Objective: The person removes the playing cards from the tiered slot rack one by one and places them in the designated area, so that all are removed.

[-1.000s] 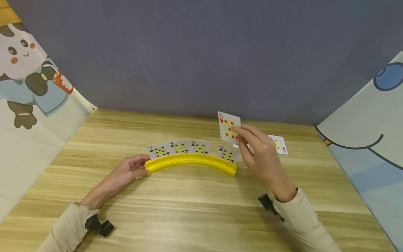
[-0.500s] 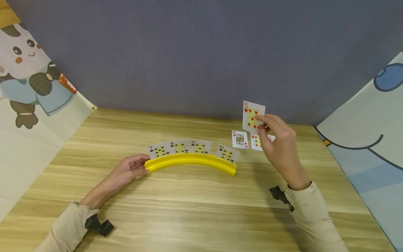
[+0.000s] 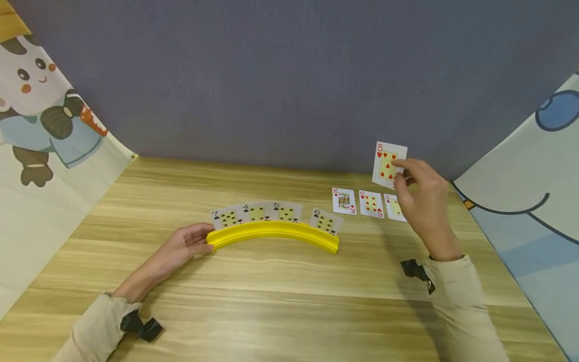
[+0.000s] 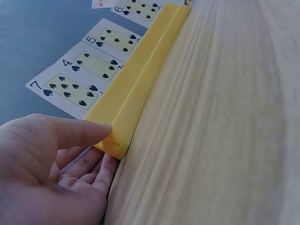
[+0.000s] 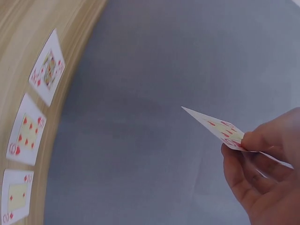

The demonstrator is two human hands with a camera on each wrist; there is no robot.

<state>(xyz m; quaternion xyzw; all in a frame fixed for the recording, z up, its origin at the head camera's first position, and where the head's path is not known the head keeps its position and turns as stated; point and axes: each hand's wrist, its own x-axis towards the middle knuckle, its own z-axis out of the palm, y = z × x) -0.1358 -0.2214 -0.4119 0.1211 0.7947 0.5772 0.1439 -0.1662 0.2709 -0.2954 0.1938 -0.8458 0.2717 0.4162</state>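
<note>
My left hand (image 3: 178, 246) grips the left end of a curved yellow card holder (image 3: 271, 230), thumb in front and fingers behind in the left wrist view. Upright in its slot stand the seven (image 4: 68, 91), four (image 4: 91, 65), five (image 4: 115, 40) and six of spades (image 3: 323, 222), with a gap before the six. Above the table at the back right, my right hand (image 3: 427, 203) pinches the five of hearts (image 3: 385, 162) by its right side between thumb and fingers. In the right wrist view that card (image 5: 215, 126) appears tilted, seen nearly edge-on.
Face up in a row on the wooden table lie the king of diamonds (image 3: 344, 201), six of hearts (image 3: 371, 204) and two of diamonds (image 3: 393, 207), the last partly behind my right hand. A grey-blue backdrop (image 3: 271, 90) rises behind the table.
The right hand has carried the five of hearts rightward and slightly up, uncovering the king and six on the table. My left hand and the holder have stayed put.
</note>
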